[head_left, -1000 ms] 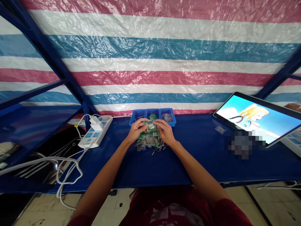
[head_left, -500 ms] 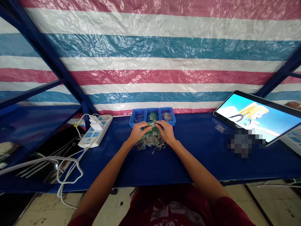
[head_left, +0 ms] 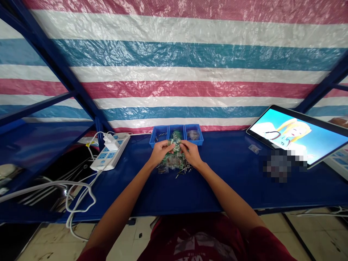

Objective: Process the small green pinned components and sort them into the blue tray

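Small green-printed plastic packets (head_left: 174,159) are heaped on a blue workbench (head_left: 231,185) and are gripped from both sides by a person's left hand (head_left: 162,152) and right hand (head_left: 192,153). Both hands are curled almost shut, with the fingers of each closed over the top of the heap and the two hands nearly touching. Exactly which packets are held cannot be told, as they are partly hidden by the fingers.

Loose metal pins (head_left: 183,172) are scattered at the heap's 5 o'clock, just beside it. Directly behind the hands, at 12 o'clock, a blue three-compartment parts tray (head_left: 154,135) is set against the back of the bench. Green packets are seen in its middle compartment, and a brownish packet (head_left: 193,135) in its right one.

A white power strip (head_left: 110,152) with a plug adapter (head_left: 111,143) is placed at 9 o'clock, and a white cable (head_left: 78,192) is looped over the bench edge at 8 o'clock. A tablet (head_left: 295,136) showing a cartoon figure is propped at 3 o'clock, with a small clear bag (head_left: 254,149) lying near it and a pixelated patch (head_left: 280,166) in front. A striped tarpaulin (head_left: 174,58) is hung behind the bench.
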A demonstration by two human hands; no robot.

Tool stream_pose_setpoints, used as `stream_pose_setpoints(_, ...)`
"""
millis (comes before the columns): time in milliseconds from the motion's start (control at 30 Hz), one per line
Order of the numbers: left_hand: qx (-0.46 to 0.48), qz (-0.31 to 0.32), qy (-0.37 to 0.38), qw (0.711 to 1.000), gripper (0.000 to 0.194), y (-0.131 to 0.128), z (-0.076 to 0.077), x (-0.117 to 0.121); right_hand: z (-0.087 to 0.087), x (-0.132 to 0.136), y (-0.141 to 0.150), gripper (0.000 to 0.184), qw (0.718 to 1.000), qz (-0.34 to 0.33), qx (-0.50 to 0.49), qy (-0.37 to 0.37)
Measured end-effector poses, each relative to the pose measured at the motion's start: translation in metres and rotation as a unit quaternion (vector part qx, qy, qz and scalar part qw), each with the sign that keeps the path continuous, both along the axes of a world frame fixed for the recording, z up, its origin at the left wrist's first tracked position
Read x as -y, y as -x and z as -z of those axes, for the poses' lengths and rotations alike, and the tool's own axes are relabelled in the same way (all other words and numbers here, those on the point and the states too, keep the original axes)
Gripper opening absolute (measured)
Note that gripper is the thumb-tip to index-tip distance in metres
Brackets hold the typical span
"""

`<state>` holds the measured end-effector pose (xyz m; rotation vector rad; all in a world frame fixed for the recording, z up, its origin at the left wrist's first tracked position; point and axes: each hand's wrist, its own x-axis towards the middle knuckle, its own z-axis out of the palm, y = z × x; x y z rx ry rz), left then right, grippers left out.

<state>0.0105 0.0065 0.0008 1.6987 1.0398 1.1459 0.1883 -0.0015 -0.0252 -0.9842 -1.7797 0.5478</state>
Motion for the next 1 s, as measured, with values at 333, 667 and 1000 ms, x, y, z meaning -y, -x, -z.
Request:
stream_pose_setpoints(333,0.03,0.003,-0.003,1.0,0.05,-0.0011,0.0049,-0.0008,0.0003,-0.0014,-0.003,0.027,0.99,0.042,0.023,-0.136)
stream_pose_setpoints(667,-0.072,0.009,-0.089,0.993,0.034,0.0028,0.0052,0.0013,-0.0055,0.0028,-0.0021,0.027,0.995,0.063,-0.019,-0.076)
stream_pose_setpoints(1000,-0.062,-0.004,-0.058,0.996,0.036,0.0014,0.0022,0.0001,-0.0063,0.0036,-0.004,0.034,0.994,0.015,-0.004,-0.107)
